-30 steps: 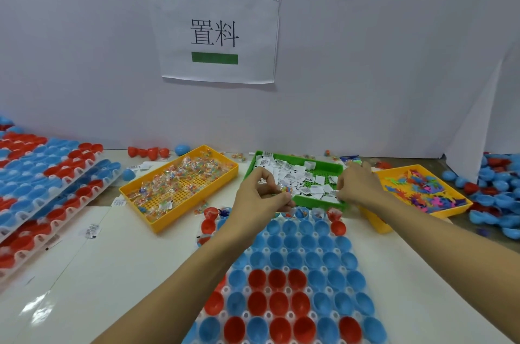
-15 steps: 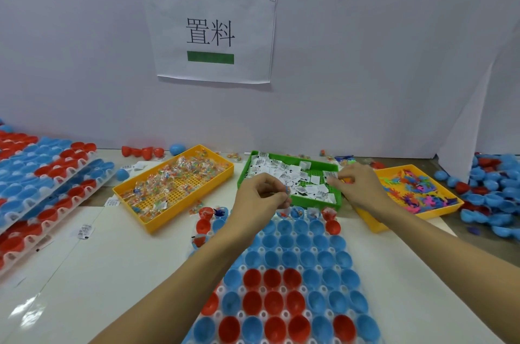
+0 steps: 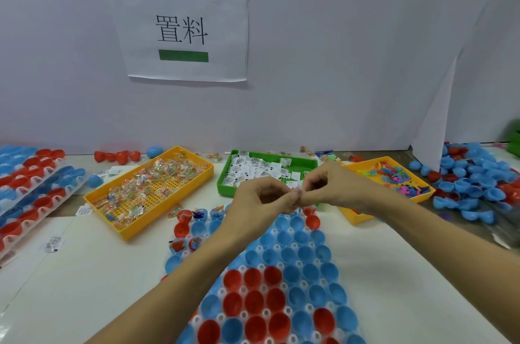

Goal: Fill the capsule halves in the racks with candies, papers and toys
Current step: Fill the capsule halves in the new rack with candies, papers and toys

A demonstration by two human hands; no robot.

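Right hand (image 3: 327, 186) moved from green tray (image 3: 225, 179) to left hand (image 3: 260, 198) — fingertips meeting | both grips pinching small paper (image 3: 298, 189) | above rack's (image 3: 281, 273) far edge

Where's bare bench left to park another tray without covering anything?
Biggest bare patch: white bench between the stacked racks on the left and the center rack, below the candy tray; one stray paper lies there. Smaller patch right of the center rack, under the right forearm. Crowded: back tray row, loose capsule pile far right.
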